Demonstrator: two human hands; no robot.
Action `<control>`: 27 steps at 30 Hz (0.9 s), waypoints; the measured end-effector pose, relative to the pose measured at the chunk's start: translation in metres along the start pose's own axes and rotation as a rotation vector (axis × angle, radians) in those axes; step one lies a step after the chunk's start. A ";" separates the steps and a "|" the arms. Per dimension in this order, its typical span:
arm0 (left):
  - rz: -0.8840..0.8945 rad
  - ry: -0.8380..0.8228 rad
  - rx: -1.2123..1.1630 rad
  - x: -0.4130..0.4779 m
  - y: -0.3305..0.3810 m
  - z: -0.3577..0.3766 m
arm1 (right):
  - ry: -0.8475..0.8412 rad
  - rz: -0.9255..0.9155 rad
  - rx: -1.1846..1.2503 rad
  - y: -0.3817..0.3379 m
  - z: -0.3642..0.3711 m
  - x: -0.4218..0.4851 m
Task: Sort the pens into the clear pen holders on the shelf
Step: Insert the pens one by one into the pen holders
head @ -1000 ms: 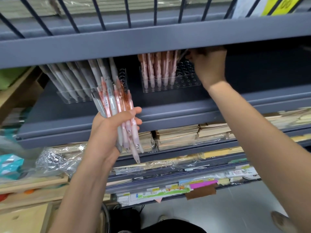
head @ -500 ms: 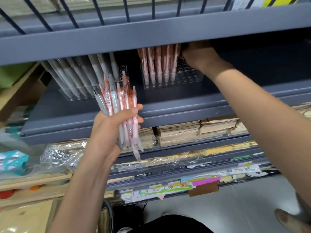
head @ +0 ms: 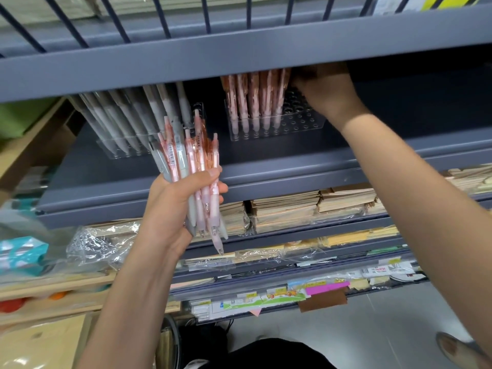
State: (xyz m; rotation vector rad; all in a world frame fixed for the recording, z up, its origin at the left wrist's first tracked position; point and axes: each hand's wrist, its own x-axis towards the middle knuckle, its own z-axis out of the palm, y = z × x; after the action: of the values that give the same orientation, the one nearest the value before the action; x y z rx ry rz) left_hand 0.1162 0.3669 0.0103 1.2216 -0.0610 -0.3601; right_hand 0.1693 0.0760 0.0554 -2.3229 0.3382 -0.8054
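Pink and grey, the bundle of pens (head: pixel 190 158) sits at centre frame in the left hand (head: pixel 170 209), fingers curled round it, before the shelf (head: pixel 279 169). At upper centre the right hand (head: pixel 326 91) reaches beside the pink pens (head: pixel 253 102) standing in the right pen holder (head: pixel 300 121); I cannot tell how its fingers lie. The left pen holder (head: pixel 119 153) carries grey pens (head: pixel 127 115).

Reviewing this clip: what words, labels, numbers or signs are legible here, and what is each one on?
No text can be read with certainty.
Barcode stickers on the pens in the left hand: too small.
Price labels on the lower shelf edge: blurred.
Yellow sign, top right: cut off, unreadable.
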 end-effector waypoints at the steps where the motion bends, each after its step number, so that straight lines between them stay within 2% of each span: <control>1: -0.002 0.002 -0.002 0.000 0.000 -0.001 | 0.061 0.024 0.026 -0.002 -0.002 -0.006; 3: 0.000 -0.003 0.002 0.001 -0.001 -0.002 | 0.232 0.107 0.109 -0.010 -0.004 -0.024; 4: 0.003 -0.008 0.008 0.000 -0.001 -0.002 | 0.252 0.165 0.223 -0.016 -0.004 -0.037; 5: 0.005 -0.011 0.015 0.001 -0.002 -0.001 | 0.201 0.201 0.346 -0.024 -0.002 -0.052; 7: 0.009 -0.023 0.029 0.001 -0.002 0.001 | -0.043 0.199 0.460 -0.042 0.003 -0.085; 10: 0.018 -0.063 0.036 0.002 -0.002 0.004 | -0.352 0.120 0.424 -0.061 0.010 -0.112; 13: 0.015 -0.109 0.041 0.000 -0.003 0.007 | -0.437 0.064 0.439 -0.067 0.011 -0.113; 17: 0.037 -0.103 0.046 -0.002 -0.004 0.011 | -0.437 0.214 0.608 -0.061 0.010 -0.113; 20: 0.047 -0.036 0.023 0.000 -0.004 0.010 | -0.264 0.282 0.847 -0.053 0.004 -0.109; 23: 0.049 -0.021 0.023 0.002 -0.003 0.006 | 0.105 0.308 1.101 -0.040 -0.010 -0.100; 25: 0.053 -0.021 0.024 0.002 -0.004 0.006 | 0.365 0.256 1.078 -0.028 -0.022 -0.092; 27: 0.061 -0.016 0.033 0.002 -0.005 0.007 | 0.526 0.146 0.937 -0.019 -0.032 -0.082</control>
State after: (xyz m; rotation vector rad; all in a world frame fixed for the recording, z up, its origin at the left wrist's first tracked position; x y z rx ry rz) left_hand 0.1156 0.3582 0.0081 1.2472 -0.1178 -0.3170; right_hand 0.0859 0.1099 0.0489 -1.1949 0.2631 -1.1749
